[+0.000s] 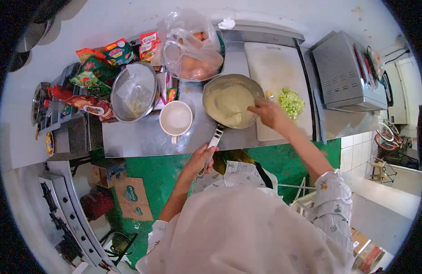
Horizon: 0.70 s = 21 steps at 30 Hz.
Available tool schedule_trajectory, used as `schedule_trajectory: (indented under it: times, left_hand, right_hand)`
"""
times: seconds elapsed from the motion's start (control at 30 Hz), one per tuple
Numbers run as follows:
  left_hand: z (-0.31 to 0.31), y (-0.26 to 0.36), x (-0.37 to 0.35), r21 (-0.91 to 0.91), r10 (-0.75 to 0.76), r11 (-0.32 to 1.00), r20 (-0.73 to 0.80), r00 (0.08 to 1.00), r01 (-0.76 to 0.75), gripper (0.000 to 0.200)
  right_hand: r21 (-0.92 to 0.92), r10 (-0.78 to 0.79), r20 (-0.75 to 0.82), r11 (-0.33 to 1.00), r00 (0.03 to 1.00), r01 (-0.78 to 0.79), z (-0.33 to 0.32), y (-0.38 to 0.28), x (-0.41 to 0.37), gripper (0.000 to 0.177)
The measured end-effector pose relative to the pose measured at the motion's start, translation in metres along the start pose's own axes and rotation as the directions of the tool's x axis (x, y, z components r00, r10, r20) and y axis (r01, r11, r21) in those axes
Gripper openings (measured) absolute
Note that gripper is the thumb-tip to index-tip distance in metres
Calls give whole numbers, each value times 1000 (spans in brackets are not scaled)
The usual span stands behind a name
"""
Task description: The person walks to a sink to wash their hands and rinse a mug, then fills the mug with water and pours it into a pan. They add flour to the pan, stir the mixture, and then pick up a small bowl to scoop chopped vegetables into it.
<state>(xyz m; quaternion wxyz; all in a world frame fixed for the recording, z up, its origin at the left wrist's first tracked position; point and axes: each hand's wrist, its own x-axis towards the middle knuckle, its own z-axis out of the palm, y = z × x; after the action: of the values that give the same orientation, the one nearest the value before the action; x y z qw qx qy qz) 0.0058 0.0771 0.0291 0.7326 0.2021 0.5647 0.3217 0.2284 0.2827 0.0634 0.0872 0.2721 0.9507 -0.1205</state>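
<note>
A saucepan of pale, creamy batter rests on the steel counter near its front edge. My left hand is wrapped around the pan's long handle. Over the pan's right rim, my right hand grips a thin metal utensil that dips into the batter. Its submerged end is hidden, so whether it is a spoon or a fork cannot be told. Just right of that hand, chopped green vegetable lies in a heap on the white cutting board. Left of the pan stands a white mug.
A metal bowl holding a clear plastic bag sits on the left, near seasoning packets and a red sauce pouch. Behind the pan is a plastic bag of eggs. A knife and a toaster oven are on the right.
</note>
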Motion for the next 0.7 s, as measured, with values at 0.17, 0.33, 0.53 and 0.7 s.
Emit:
schedule_trajectory:
  times: [0.17, 0.33, 0.53, 0.7]
  left_hand:
    - [2, 4, -1, -10, -26, 1000, -4, 1000, 26, 34]
    - [2, 11, -6, -25, -14, 1000, 18, 1000, 15, 35]
    - [3, 8, -3, 14, -45, 999, -2, 999, 45, 32]
    - [1, 8, -3, 31, -4, 999, 5, 1000, 4, 33]
  right_hand:
    - [-1, 156, -364, 986, 918, -168, 29, 34, 43, 41]
    - [100, 112, -217, 991, 970, -92, 22, -1, 34, 39]
    - [137, 223, -230, 971, 947, -195, 16, 31, 25, 33]
    - [14, 122, -196, 992, 973, -122, 33, 20, 19, 31]
